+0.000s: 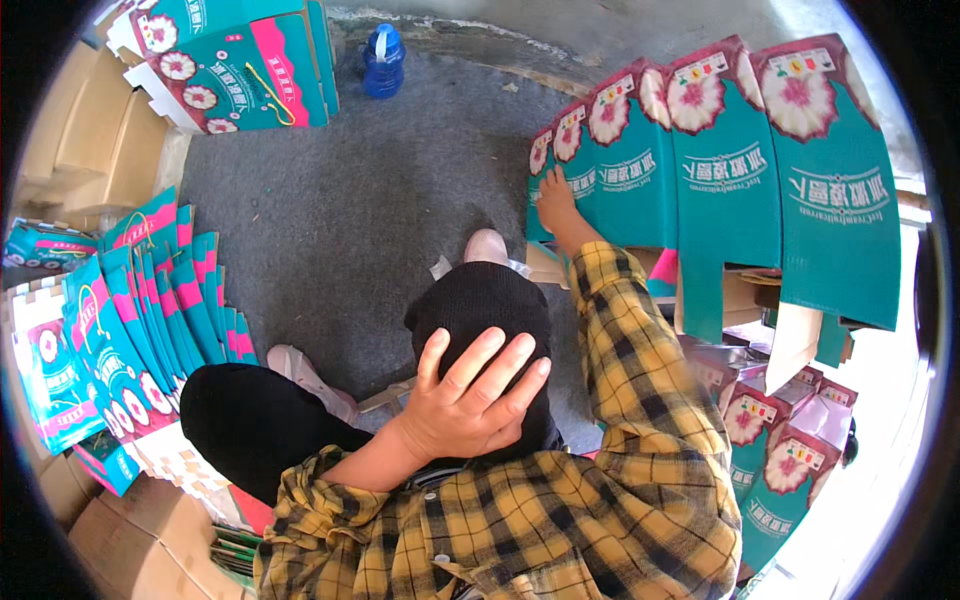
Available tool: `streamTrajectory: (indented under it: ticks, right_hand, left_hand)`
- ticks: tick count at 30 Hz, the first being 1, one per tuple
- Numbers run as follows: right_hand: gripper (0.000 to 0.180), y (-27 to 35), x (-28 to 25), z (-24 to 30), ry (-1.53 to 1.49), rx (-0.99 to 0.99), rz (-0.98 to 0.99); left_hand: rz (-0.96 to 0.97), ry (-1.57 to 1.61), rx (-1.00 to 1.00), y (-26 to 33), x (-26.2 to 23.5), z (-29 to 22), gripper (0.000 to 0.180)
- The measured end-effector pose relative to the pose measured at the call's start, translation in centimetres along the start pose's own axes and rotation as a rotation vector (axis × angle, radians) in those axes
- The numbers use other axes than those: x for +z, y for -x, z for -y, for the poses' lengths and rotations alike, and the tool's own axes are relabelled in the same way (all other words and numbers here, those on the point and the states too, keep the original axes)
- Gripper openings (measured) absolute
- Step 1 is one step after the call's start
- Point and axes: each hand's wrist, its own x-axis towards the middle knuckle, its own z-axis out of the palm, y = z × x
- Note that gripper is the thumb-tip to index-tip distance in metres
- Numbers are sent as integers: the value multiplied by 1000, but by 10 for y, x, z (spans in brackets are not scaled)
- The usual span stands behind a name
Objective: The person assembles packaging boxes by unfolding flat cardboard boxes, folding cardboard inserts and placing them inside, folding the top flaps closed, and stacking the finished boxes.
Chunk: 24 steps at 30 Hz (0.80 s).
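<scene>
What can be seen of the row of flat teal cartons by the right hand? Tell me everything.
The row of flat cartons stands on edge at the upper right, overlapping like fanned cards. They look like printed cardboard, teal with maroon tops bearing a pink-and-white flower picture and white lettering, which appears upside down. Plain flaps hang from their lower edges. The right hand rests on the leftmost carton, fingers spread flat. More folded cartons of the same print lie below them.
</scene>
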Motion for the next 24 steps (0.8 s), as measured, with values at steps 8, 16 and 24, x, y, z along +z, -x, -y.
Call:
streamTrajectory:
  ticks: [8,16,24]
  right_hand:
    - [29,19,54,-18,0,0,-60]
    - [25,19,84,-31,-83,-20,-243]
    - [28,27,99,-41,-107,-42,-115]
  left_hand:
    - [-83,40,-45,-4,7,0,40]
    - [-44,-16,34,-1,9,7,42]
    - [-14,-40,21,3,8,26,42]
